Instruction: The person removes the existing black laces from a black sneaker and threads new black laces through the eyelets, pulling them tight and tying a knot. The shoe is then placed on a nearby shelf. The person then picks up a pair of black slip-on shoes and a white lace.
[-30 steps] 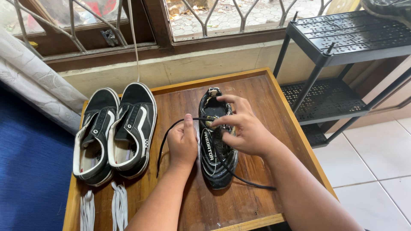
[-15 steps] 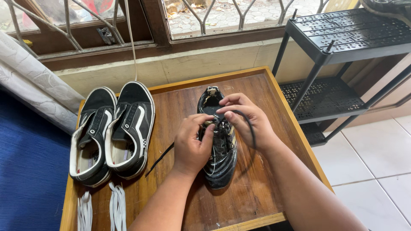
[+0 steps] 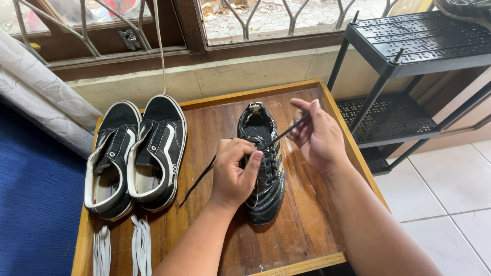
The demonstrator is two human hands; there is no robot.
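A view from above of a person's two bare hands lacing a shoe on a wooden surface [image 3: 307,225] with a raised rim. A worn black football boot [image 3: 265,174] with pale stripes lies near the middle of the surface, its heel opening toward the window and its toe toward the viewer.

The left hand [image 3: 234,173] is curled over the left side of the boot, fingers bent and pressed onto the laces at its upper part. A loose end of the black lace [image 3: 200,178] trails out from under this hand, down and to the left across the wood.

The right hand [image 3: 319,135] is raised just to the right of the boot, beside its heel opening. Its thumb and fingers pinch the other end of the black lace, which runs taut and slanted from the fingers down to the eyelets.

To the left, well apart from the boot, a pair of black-and-white skate sneakers [image 3: 135,153] lies side by side, touching, toes toward the window, with no laces in them. Two bundles of white laces [image 3: 121,248] lie near the front edge, just below the sneakers.

A black metal shoe rack [image 3: 399,76] stands to the right of the surface on a white tiled floor [image 3: 450,189]. A barred window [image 3: 245,20] runs along the far wall, and a blue carpet [image 3: 36,204] lies on the left.
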